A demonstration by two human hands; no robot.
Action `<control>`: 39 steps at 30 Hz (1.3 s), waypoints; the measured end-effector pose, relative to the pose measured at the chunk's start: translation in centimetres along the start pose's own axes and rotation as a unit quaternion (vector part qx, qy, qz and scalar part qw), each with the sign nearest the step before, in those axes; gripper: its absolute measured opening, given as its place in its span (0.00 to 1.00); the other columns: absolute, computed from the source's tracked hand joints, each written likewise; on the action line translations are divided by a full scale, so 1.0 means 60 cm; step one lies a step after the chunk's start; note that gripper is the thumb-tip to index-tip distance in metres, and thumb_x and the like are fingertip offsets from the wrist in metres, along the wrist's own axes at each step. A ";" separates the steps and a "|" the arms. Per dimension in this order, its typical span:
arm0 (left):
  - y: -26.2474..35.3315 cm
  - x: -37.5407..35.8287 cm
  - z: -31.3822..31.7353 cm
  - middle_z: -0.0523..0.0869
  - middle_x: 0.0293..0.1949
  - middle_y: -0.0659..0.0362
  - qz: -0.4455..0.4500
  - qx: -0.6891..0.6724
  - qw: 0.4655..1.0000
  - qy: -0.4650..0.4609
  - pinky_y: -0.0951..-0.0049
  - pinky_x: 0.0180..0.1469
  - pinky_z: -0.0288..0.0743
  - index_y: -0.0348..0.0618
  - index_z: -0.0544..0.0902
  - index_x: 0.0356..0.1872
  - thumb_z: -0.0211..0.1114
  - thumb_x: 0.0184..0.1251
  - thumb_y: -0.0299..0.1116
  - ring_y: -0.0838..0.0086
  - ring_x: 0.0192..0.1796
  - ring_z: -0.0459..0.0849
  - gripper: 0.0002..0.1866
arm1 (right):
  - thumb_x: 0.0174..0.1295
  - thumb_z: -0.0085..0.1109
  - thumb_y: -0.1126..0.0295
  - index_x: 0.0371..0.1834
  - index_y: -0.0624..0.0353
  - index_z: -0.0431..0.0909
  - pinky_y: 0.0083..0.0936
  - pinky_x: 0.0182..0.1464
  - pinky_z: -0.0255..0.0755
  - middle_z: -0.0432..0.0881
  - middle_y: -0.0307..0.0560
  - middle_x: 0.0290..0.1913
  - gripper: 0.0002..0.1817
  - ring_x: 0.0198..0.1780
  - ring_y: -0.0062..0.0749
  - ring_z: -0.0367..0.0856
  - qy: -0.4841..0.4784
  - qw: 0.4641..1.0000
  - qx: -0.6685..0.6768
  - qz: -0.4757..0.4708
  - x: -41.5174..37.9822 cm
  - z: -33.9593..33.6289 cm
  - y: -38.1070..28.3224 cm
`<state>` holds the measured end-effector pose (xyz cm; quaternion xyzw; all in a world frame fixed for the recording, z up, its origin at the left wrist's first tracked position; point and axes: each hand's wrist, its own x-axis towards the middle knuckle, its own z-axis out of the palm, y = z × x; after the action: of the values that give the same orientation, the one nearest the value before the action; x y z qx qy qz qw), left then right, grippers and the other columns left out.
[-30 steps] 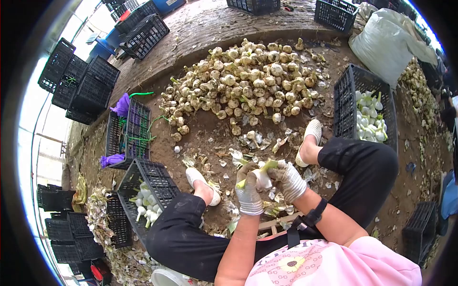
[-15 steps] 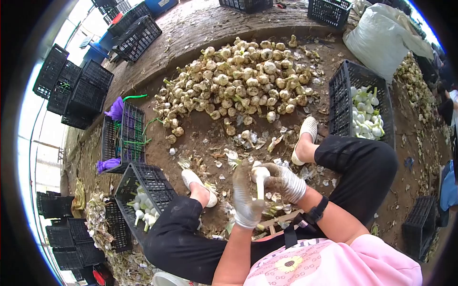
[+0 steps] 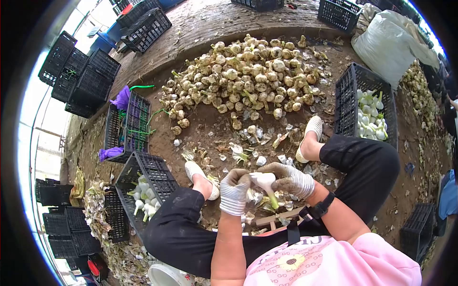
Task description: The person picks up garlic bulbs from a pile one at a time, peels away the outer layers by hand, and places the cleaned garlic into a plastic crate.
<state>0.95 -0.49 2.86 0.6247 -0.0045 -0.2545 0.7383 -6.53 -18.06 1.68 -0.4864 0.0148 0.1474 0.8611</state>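
Note:
A peeled white garlic bulb point(image 3: 264, 181) with a greenish stem is held between my two gloved hands, its stem angled down to the right. My left hand point(image 3: 235, 189) is closed, with thumb and fingers pinching the bulb's left edge. My right hand point(image 3: 289, 180) curls round the bulb from the right. Both gloves have dirty finger parts and striped cuffs. Ahead lies a big heap of unpeeled garlic point(image 3: 243, 76) on the soil. Loose skins point(image 3: 238, 152) are scattered between my feet and the heap.
Black crates with white garlic stand at my right point(image 3: 338, 102) and left point(image 3: 157, 178). Another crate point(image 3: 138, 121) holds purple and green netting. A white sack point(image 3: 384, 45) leans at back right. A white bucket point(image 3: 164, 275) stands by my left thigh. Stacked crates point(image 3: 93, 83) stand farther left.
The garlic bulb has turned from stem straight down to stem tilted right. My left hand has gone from upright, extended fingers to a pinch at its edge. The view has shifted slightly.

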 end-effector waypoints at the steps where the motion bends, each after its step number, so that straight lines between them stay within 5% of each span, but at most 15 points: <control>1: -0.005 -0.001 -0.007 0.81 0.26 0.59 -0.022 -0.037 0.999 0.011 0.81 0.27 0.74 0.37 0.77 0.33 0.59 0.60 0.23 0.79 0.25 0.78 0.02 | 0.50 0.67 0.59 0.60 0.60 0.65 0.24 0.51 0.69 0.73 0.45 0.53 0.35 0.51 0.26 0.71 0.004 0.999 0.046 0.008 0.001 0.003 0.000; 4: -0.008 0.001 -0.007 0.80 0.27 0.61 0.014 0.066 0.997 0.028 0.83 0.28 0.72 0.38 0.76 0.34 0.59 0.60 0.23 0.81 0.25 0.77 0.03 | 0.55 0.62 0.63 0.56 0.62 0.70 0.24 0.49 0.72 0.77 0.47 0.49 0.26 0.51 0.28 0.74 0.070 0.997 0.036 -0.002 -0.002 0.003 0.020; 7: -0.001 -0.002 -0.005 0.79 0.27 0.62 0.019 0.109 0.993 0.039 0.83 0.29 0.72 0.38 0.76 0.34 0.58 0.60 0.23 0.82 0.26 0.76 0.03 | 0.57 0.60 0.61 0.57 0.63 0.69 0.22 0.46 0.72 0.77 0.44 0.49 0.27 0.48 0.23 0.75 0.085 0.982 -0.050 0.164 0.001 -0.030 0.027; 11: 0.003 0.004 0.009 0.79 0.27 0.62 0.041 0.085 0.994 0.047 0.84 0.30 0.72 0.37 0.75 0.35 0.57 0.60 0.22 0.83 0.26 0.76 0.04 | 0.56 0.56 0.44 0.62 0.64 0.63 0.25 0.50 0.70 0.73 0.47 0.53 0.39 0.51 0.27 0.73 0.069 0.991 0.104 0.053 -0.004 -0.026 0.037; 14: -0.012 0.002 0.018 0.79 0.28 0.61 0.026 0.107 0.993 0.050 0.83 0.30 0.73 0.37 0.75 0.34 0.56 0.61 0.22 0.83 0.27 0.76 0.03 | 0.51 0.57 0.38 0.66 0.63 0.57 0.24 0.53 0.67 0.71 0.47 0.55 0.47 0.54 0.28 0.71 0.051 0.998 -0.002 0.047 -0.003 -0.007 0.017; 18: -0.013 -0.010 0.044 0.80 0.27 0.59 0.061 0.132 0.986 0.085 0.81 0.29 0.74 0.37 0.75 0.35 0.57 0.60 0.21 0.80 0.26 0.78 0.04 | 0.54 0.60 0.46 0.65 0.60 0.58 0.21 0.50 0.68 0.72 0.45 0.53 0.41 0.50 0.24 0.72 0.114 0.993 0.009 -0.043 0.005 0.008 0.058; 21: -0.017 -0.003 0.040 0.81 0.27 0.58 0.004 -0.018 0.998 0.054 0.78 0.28 0.76 0.37 0.76 0.34 0.59 0.58 0.23 0.77 0.27 0.79 0.03 | 0.57 0.58 0.49 0.58 0.61 0.66 0.18 0.39 0.70 0.77 0.41 0.40 0.32 0.38 0.20 0.74 0.077 0.997 0.017 0.022 -0.003 -0.014 0.047; 23: 0.023 0.007 0.042 0.83 0.28 0.57 -0.120 -0.328 0.934 0.082 0.74 0.29 0.78 0.40 0.79 0.29 0.65 0.56 0.30 0.70 0.25 0.81 0.05 | 0.59 0.56 0.50 0.53 0.62 0.71 0.17 0.33 0.69 0.77 0.36 0.31 0.28 0.32 0.18 0.74 0.025 0.999 0.007 0.032 -0.013 -0.021 0.026; 25: 0.060 0.017 -0.002 0.83 0.29 0.55 0.025 -0.427 0.904 -0.003 0.72 0.34 0.80 0.40 0.80 0.30 0.63 0.58 0.32 0.69 0.28 0.82 0.06 | 0.58 0.57 0.50 0.51 0.62 0.73 0.18 0.31 0.70 0.77 0.37 0.27 0.27 0.30 0.21 0.75 -0.010 0.990 0.137 0.039 -0.026 -0.008 -0.001; 27: 0.080 0.032 -0.039 0.84 0.31 0.55 0.037 -0.383 0.921 -0.054 0.66 0.33 0.81 0.44 0.79 0.33 0.66 0.56 0.34 0.66 0.31 0.83 0.07 | 0.58 0.58 0.50 0.51 0.62 0.73 0.19 0.32 0.71 0.77 0.38 0.28 0.28 0.31 0.22 0.76 -0.015 0.980 0.196 0.036 -0.027 -0.012 0.001; 30: 0.035 0.012 -0.012 0.81 0.40 0.55 0.047 0.071 0.996 -0.025 0.72 0.44 0.76 0.44 0.76 0.47 0.71 0.51 0.39 0.66 0.41 0.80 0.23 | 0.56 0.59 0.48 0.51 0.59 0.73 0.19 0.36 0.72 0.78 0.38 0.29 0.28 0.32 0.23 0.77 0.023 0.976 0.207 0.055 -0.022 -0.013 0.006; 33: 0.003 -0.009 0.044 0.74 0.49 0.56 0.216 0.252 0.943 -0.031 0.71 0.49 0.72 0.42 0.76 0.52 0.74 0.45 0.46 0.67 0.46 0.76 0.32 | 0.58 0.57 0.47 0.50 0.54 0.74 0.17 0.33 0.68 0.75 0.36 0.28 0.25 0.29 0.20 0.73 0.032 0.979 0.193 0.061 -0.029 -0.009 0.002; 35: 0.005 -0.007 0.073 0.80 0.36 0.58 0.363 0.343 0.866 0.011 0.70 0.41 0.74 0.41 0.81 0.38 0.68 0.55 0.44 0.69 0.35 0.79 0.18 | 0.59 0.55 0.47 0.49 0.53 0.75 0.16 0.30 0.65 0.74 0.35 0.28 0.24 0.27 0.18 0.71 -0.035 0.982 0.172 0.065 -0.028 -0.017 0.011; 37: 0.009 0.013 0.065 0.80 0.26 0.61 0.110 -0.123 0.986 0.029 0.74 0.31 0.73 0.45 0.79 0.28 0.65 0.58 0.40 0.74 0.29 0.78 0.10 | 0.61 0.52 0.48 0.48 0.54 0.75 0.15 0.25 0.59 0.73 0.34 0.25 0.23 0.23 0.16 0.68 -0.004 0.986 0.134 0.098 -0.033 -0.004 -0.001; 39: 0.025 0.056 0.022 0.76 0.20 0.65 0.007 -0.307 0.951 0.040 0.82 0.23 0.69 0.47 0.77 0.23 0.67 0.56 0.39 0.80 0.21 0.74 0.10 | 0.61 0.53 0.49 0.49 0.55 0.75 0.15 0.24 0.59 0.73 0.34 0.24 0.23 0.22 0.16 0.68 -0.002 0.995 0.077 0.059 -0.034 -0.011 0.006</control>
<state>4.03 -2.84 3.51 0.3771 0.0993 -0.2134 0.8958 -8.47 -18.93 1.40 -0.4169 0.0528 0.1978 0.8856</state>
